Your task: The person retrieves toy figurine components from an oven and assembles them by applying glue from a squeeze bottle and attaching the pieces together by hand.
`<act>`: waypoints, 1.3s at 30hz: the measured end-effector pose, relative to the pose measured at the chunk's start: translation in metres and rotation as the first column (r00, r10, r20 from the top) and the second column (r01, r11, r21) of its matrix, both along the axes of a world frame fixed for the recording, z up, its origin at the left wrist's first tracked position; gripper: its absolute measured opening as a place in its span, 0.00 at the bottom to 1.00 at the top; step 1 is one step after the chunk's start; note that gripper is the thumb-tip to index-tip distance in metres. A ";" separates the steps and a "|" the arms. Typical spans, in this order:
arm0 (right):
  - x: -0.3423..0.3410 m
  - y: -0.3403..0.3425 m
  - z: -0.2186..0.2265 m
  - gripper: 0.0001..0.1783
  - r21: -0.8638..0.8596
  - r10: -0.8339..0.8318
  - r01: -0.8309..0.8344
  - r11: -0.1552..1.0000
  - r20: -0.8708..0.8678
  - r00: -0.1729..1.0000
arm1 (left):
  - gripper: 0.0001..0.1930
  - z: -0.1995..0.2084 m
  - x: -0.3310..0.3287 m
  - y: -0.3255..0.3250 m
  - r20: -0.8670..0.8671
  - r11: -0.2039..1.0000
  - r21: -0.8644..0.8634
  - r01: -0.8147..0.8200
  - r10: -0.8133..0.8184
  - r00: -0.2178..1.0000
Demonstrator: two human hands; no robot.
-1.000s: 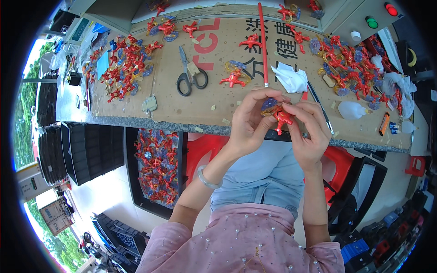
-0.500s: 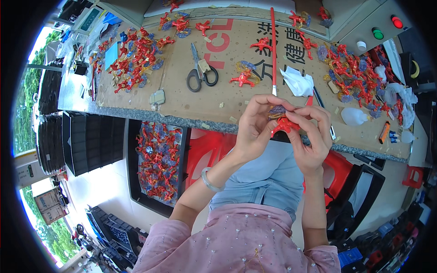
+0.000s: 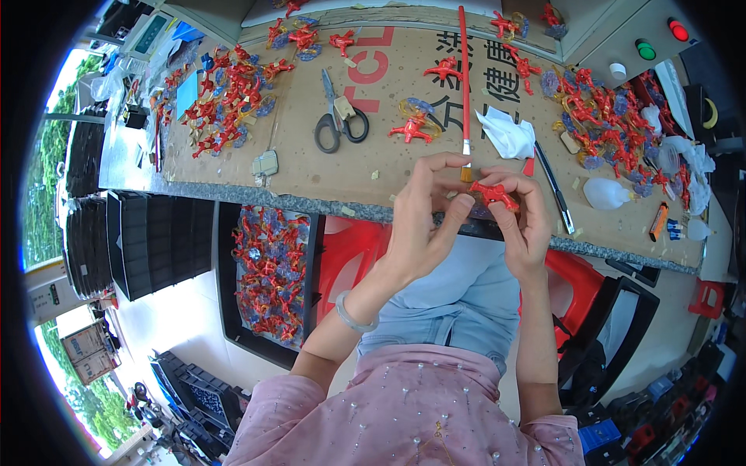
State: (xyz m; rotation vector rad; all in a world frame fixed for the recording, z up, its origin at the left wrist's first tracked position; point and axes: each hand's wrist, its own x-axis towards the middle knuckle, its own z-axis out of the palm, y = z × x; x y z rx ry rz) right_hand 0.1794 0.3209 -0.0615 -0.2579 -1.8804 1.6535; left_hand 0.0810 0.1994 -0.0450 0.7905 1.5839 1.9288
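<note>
The grip of the right hand (image 3: 528, 224) is narrow, thumb and fingers pinching a small glossy red plastic figure (image 3: 495, 194) above the tabletop's (image 3: 210, 186) near edge. The left hand (image 3: 420, 225) is spread, thumb and forefinger apart; its thumb tip is close to the figure, but whether they touch I cannot tell. Just beyond the fingers lies a red-handled paintbrush (image 3: 466, 101), near a crumpled white tissue (image 3: 509, 136).

A soft white squeeze bottle (image 3: 604, 194) lies on its side to the right, its contents hidden. Behind it stretches a heap of red figures with translucent blue and amber parts (image 3: 594, 116); a similar heap (image 3: 229, 101) covers the left. Black-handled scissors (image 3: 329, 85) lie between.

Below the tabletop, left of the person's legs, a rectangular black plastic tray (image 3: 314, 283) is loaded with similar red, blue and amber pieces (image 3: 268, 279). Further left stands a black ribbed plastic crate (image 3: 159, 248); I cannot make out its contents.
</note>
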 end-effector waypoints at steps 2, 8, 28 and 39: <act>0.003 0.000 -0.001 0.11 -0.049 -0.002 0.004 0.999 0.035 0.999 | 0.14 -0.001 -0.008 0.002 -0.195 0.993 -0.054 -0.105 0.092 0.976; 0.006 0.000 0.002 0.12 -0.143 -0.023 0.034 0.989 0.081 0.996 | 0.05 -0.011 -0.009 0.006 -0.211 0.996 -0.007 -0.085 0.082 0.974; 0.001 -0.002 -0.005 0.17 0.565 -0.119 0.175 0.807 -0.136 0.984 | 0.05 -0.013 -0.025 0.001 -0.757 0.996 -0.010 -0.092 0.053 0.652; 0.001 -0.003 -0.003 0.16 0.530 -0.137 0.156 0.833 -0.075 0.988 | 0.04 -0.013 -0.027 0.006 -0.702 0.998 -0.041 -0.048 0.005 0.712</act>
